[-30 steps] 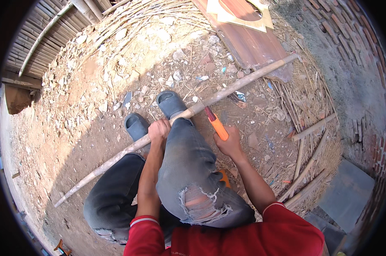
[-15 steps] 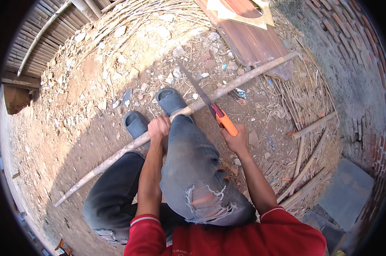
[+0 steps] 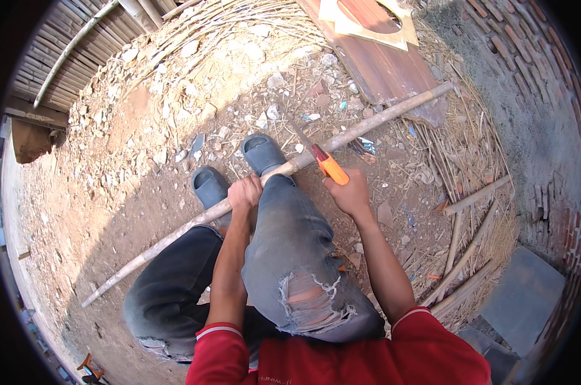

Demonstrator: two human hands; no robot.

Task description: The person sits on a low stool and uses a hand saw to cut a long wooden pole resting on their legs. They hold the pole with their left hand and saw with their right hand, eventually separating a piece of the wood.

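My left hand (image 3: 245, 192) is wrapped round the pole (image 3: 367, 130), knuckles up, just left of my right leg (image 3: 284, 237). The fingers are curled close on the wood; their tips are hidden beneath it. My right hand (image 3: 349, 191) is closed round the orange grip of the saw (image 3: 331, 168), on the near side of the pole, and I have no view of how the fingertips sit underneath. The blade points up and left from my fist and crosses the pole to the right of my feet; it is thin and faint toward the tip, and I cannot tell whether its teeth bite the wood.

The pole slants across in front of me, from low on the left to high on the right, passing at my right ankle. Its right end lies over the lower end of a brown board (image 3: 393, 74), and a pale sheet (image 3: 406, 29) with a round hole rests farther up that board. I wear grey sandals (image 3: 263, 153), and my right knee shows through torn cloth. Stones and straw litter the dirt (image 3: 130, 224) ahead. To my right lie loose sticks (image 3: 467, 250) and a grey slab (image 3: 525, 298), below a brick wall (image 3: 554, 160).
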